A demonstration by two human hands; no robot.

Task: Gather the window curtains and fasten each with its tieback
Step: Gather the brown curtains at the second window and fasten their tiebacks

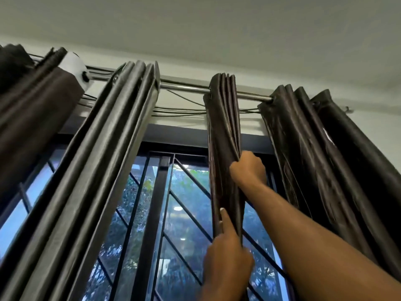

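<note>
Barred window (pixel 149 213) behind: right hand (pixel 248 168) grips the gathered curtain (pixel 223 118); left hand (pixel 227 255), below it, clasps the folds, forefinger extended. Pleats should be stacked evenly before tying.

I record the middle curtain panel (pixel 225 131) as dark brown with pale glossy streaks, the left curtain panel (pixel 104 148) as plain, shiny grey-brown, and the right curtain panel (pixel 314 148) as near-black brown. The rod (pixel 184 86) is silver. The window grille (pixel 159 192) is black, with upright and diagonal bars. The ceiling (pixel 217 29) is off-white, and the foliage (pixel 196 177) is green.
</note>
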